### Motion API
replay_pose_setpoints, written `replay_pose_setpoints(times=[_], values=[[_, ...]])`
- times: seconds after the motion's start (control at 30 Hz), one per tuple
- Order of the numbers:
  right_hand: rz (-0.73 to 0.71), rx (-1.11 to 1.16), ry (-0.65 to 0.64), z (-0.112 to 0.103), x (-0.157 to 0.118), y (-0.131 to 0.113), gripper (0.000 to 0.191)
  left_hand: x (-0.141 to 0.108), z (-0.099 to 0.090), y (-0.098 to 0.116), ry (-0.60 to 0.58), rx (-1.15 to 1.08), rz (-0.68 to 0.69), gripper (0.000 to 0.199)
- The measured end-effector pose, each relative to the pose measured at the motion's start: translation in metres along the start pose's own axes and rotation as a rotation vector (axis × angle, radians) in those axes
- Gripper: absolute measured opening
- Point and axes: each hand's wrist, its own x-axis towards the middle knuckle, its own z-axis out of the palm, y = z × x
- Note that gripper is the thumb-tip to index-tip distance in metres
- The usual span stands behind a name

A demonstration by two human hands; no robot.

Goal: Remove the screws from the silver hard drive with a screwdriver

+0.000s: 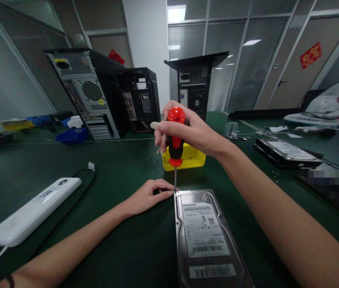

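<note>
Gripping the red-and-black-handled screwdriver, our right hand has its fingers closed around the upper handle, thumb laid across the near side. Shaft upright, pointing down; tip at the far left corner of the silver rectangular metal hard drive. We have that drive flat on the dark green tabletop, right in front of us, white barcoded labels facing up, near end cut off by the lower edge of the view. Our left hand lies low on the table, fingers reaching right, fingertips at the same corner, just beside the screwdriver tip; we cannot tell whether they pinch anything.

Just beyond the drive we see a small yellow plastic bin, partly behind the screwdriver. To our left, a long white plastic power strip with a cord. Farther back we have three black computer cases standing: a large one at left, an open-framed one beside it, another behind our right hand. Near the large case, a blue plastic tray. On our right, another labelled hard drive atop dark hardware.
</note>
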Motion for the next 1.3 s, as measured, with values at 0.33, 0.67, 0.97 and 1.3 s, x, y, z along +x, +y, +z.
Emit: replay_pose_setpoints(times=[0.33, 0.67, 0.97, 1.3], values=[[0.048, 0.064, -0.057, 0.0024, -0.0001, 0.0000, 0.036, 0.0014, -0.0004, 0.0000, 0.003, -0.007, 0.009, 0.025], [-0.089, 0.075, 0.091, -0.0017, 0.0019, 0.0010, 0.015, 0.0003, 0.0002, -0.0031, 0.012, -0.013, 0.009, 0.025], [-0.103, -0.006, 0.062, 0.0000, 0.0024, -0.0002, 0.026, 0.0009, 0.0007, -0.0062, 0.011, 0.002, 0.018, 0.025], [-0.122, 0.104, 0.152, 0.0046, 0.0047, 0.0030, 0.021, 0.0001, -0.0004, -0.0046, 0.002, -0.006, 0.021, 0.024]])
